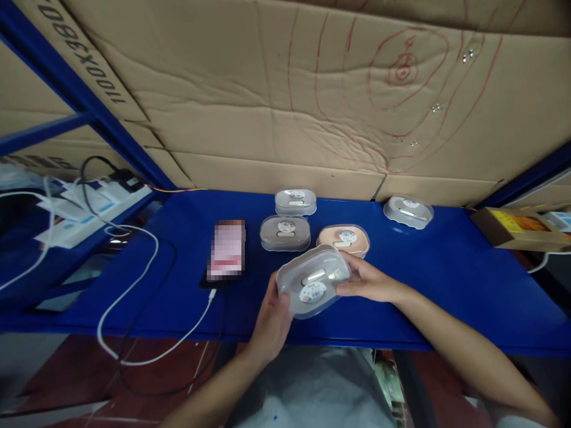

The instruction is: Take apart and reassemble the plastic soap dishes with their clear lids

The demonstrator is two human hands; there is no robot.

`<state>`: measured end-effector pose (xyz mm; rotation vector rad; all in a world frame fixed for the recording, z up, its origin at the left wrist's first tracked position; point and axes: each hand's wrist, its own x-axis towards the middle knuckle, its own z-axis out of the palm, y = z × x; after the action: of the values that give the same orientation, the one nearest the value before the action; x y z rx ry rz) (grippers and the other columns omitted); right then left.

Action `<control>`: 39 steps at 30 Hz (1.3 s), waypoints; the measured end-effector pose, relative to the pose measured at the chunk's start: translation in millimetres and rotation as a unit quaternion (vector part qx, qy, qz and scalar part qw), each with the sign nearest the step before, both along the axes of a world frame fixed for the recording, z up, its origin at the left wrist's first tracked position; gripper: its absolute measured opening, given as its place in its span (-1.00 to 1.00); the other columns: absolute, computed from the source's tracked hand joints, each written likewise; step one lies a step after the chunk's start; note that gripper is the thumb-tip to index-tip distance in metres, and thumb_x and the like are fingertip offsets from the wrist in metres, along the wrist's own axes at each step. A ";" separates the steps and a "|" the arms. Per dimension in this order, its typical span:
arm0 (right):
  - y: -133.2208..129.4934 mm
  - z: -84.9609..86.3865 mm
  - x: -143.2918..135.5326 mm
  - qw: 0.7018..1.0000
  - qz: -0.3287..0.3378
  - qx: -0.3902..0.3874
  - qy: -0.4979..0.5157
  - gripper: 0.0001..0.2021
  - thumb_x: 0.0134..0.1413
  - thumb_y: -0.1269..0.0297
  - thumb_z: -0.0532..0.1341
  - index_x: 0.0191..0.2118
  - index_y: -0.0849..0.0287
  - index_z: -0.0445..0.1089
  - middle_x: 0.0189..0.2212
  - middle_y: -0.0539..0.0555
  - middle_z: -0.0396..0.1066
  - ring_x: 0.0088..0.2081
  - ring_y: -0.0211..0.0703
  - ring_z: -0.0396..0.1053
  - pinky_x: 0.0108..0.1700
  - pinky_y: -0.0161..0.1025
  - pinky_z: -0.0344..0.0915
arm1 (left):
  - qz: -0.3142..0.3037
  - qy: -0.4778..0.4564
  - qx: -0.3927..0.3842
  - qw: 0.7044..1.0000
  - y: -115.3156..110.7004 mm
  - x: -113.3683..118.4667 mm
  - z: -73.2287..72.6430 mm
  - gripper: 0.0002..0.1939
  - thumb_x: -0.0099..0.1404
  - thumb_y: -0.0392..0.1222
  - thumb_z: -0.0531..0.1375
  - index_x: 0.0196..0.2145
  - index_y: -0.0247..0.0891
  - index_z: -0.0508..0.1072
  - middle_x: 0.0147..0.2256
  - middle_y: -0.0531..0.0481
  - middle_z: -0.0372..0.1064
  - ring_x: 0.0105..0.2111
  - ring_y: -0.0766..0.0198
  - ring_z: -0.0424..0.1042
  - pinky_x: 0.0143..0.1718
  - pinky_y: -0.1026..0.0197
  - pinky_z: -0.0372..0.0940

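A grey oval case with a clear cover [307, 274] is held tilted over the front of the blue table. My left hand [273, 315] grips its left end, thumb on the cover. Around its right end my right hand [363, 279] is closed, thumb on the near face. Just behind the held case lies a peach case [352, 233], partly covered by it. A darker grey case [284, 234] sits behind and to the left, with a light grey case [295, 203] beyond it. Another light grey case [408, 212] rests at the back right.
A phone [226, 249] with a white cable [154, 252] lies on the blue table [446, 285], left of the cases. Cardboard [267, 77] stands behind. White packets [89, 208] are at the left; an open carton [513, 229] is at the right.
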<state>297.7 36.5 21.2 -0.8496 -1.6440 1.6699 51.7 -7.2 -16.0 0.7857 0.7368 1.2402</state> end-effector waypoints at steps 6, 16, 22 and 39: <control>-6.5 8.2 0.4 0.995 -0.002 0.092 -0.046 -0.15 0.08 0.11 0.53 0.41 0.05 0.17 0.29 0.18 0.35 0.29 0.10 0.34 0.37 0.04 0.25 | 0.072 0.090 0.100 0.988 -3.3 -8.2 -15.2 -0.36 0.22 0.19 0.44 0.15 -0.08 0.44 -0.03 -0.04 0.48 -0.07 0.12 0.49 -0.04 0.16 0.41; -3.9 15.6 12.6 0.987 -0.003 0.143 -0.075 -0.24 -0.02 0.05 0.57 0.28 0.00 0.34 0.21 0.12 0.41 0.24 0.05 0.38 0.29 -0.06 0.28 | 0.046 0.151 0.190 0.969 -9.0 -6.2 2.8 -0.44 0.13 0.05 0.52 0.03 -0.15 0.53 -0.14 -0.03 0.45 -0.18 0.18 0.48 -0.19 0.26 0.37; -6.1 11.6 6.8 0.991 -0.024 0.126 -0.046 -0.34 -0.03 0.09 0.58 0.17 0.04 0.38 0.06 0.06 0.47 0.10 -0.01 0.43 0.19 -0.11 0.33 | 0.045 0.150 0.185 0.970 -7.4 -8.3 -1.5 -0.41 0.16 0.11 0.50 0.07 -0.13 0.50 -0.12 -0.03 0.45 -0.18 0.20 0.47 -0.19 0.27 0.38; 1.1 21.7 19.0 0.998 -0.005 0.055 0.016 -0.28 0.03 0.04 0.54 0.27 -0.05 0.31 0.27 0.11 0.30 0.29 0.05 0.30 0.27 -0.10 0.24 | -0.023 0.098 0.112 0.989 -10.8 -2.8 -6.7 -0.34 0.16 -0.16 0.52 0.17 -0.10 0.43 0.15 -0.13 0.47 0.13 0.05 0.50 0.09 0.16 0.41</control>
<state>316.7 37.6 43.0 -0.7718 -1.6913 1.5625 48.8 -17.9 -22.7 1.1156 0.7407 1.2287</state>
